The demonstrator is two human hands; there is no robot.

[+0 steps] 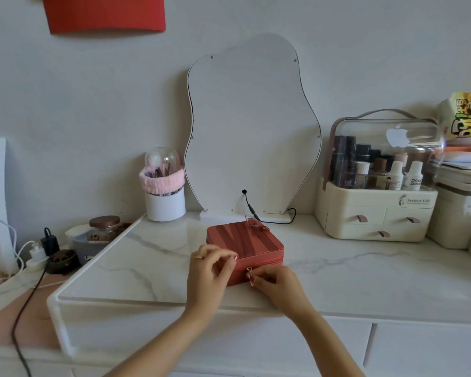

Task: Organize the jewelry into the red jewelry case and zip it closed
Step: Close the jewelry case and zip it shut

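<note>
The red jewelry case (249, 242) lies on the white marble tabletop (147, 268), lid down, with a ribbon bow on its far edge. My left hand (207, 270) rests against the case's front left corner, fingers curled on it. My right hand (275, 281) is at the case's front side, its fingertips pinched on the zipper pull (249, 271). No loose jewelry shows on the table.
A wavy white mirror back (250, 126) stands behind the case with a black cable (252, 208). A white brush cup (164, 197) sits at the left, a cream cosmetics organizer (378, 208) at the right. Chargers and a jar (104, 228) lie on the lower shelf at left.
</note>
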